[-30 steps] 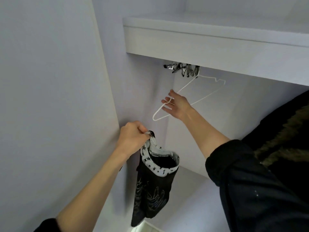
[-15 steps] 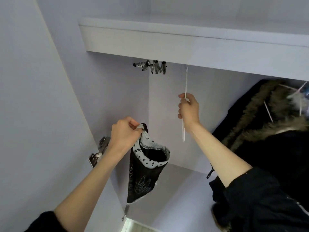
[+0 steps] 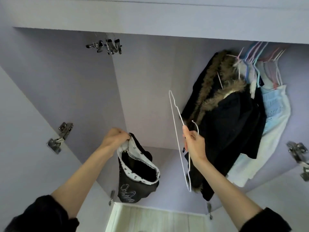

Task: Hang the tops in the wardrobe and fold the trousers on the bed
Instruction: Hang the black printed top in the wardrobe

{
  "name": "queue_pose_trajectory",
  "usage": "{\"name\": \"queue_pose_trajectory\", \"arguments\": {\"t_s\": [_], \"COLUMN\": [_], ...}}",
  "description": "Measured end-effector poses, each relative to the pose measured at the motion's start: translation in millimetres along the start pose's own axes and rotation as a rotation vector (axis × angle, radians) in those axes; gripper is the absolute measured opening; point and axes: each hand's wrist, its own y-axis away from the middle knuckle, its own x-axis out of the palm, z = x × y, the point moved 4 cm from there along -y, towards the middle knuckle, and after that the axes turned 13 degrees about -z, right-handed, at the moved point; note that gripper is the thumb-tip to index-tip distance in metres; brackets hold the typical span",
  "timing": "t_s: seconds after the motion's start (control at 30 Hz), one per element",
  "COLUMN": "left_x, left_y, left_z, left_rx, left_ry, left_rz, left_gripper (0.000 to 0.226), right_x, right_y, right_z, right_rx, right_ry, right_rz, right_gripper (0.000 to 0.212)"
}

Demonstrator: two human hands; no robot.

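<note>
My left hand (image 3: 115,138) pinches the collar of a black top (image 3: 136,183) with a white star-printed neckband. The top hangs down from that hand inside the open wardrobe, its neck hole gaping. My right hand (image 3: 194,145) grips a thin white wire hanger (image 3: 175,131) by its neck, just under the hook. The hanger is off the rail and stands almost on edge, free of the clothes beside it. A gap of about a hand's width separates the top from the hanger.
A black coat with a fur-trimmed hood (image 3: 224,131) hangs right of the hanger, then pale blue and white garments (image 3: 274,121) on pastel hangers (image 3: 260,54). Metal clip hangers (image 3: 108,46) hang at upper left. Door hinges (image 3: 60,138) flank the opening.
My right hand has lifted the white hanger off the rail and brought it down and rightward. My left hand kept its hold on the top. The view swung right, showing the hung clothes.
</note>
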Motion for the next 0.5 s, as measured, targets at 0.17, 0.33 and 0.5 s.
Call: {"name": "queue_pose_trajectory", "arguments": {"t_s": [0.17, 0.33, 0.5], "left_x": [7, 7, -5], "left_y": [8, 13, 7], "left_z": [-1, 11, 13], "left_rx": [-0.002, -0.127, -0.108], "left_ry": [-0.081, 0.062, 0.126], "left_rz": [0.058, 0.067, -0.027], "left_gripper": [0.010, 0.008, 0.015], "right_x": [-24, -39, -47], "right_y": [-3, 0, 4], "right_z": [-30, -29, -19], "right_rx": [0.175, 0.150, -0.023], "right_ry": [0.146, 0.109, 0.220], "right_rz": [-0.048, 0.021, 0.068], "right_gripper": [0.047, 0.049, 0.053]}}
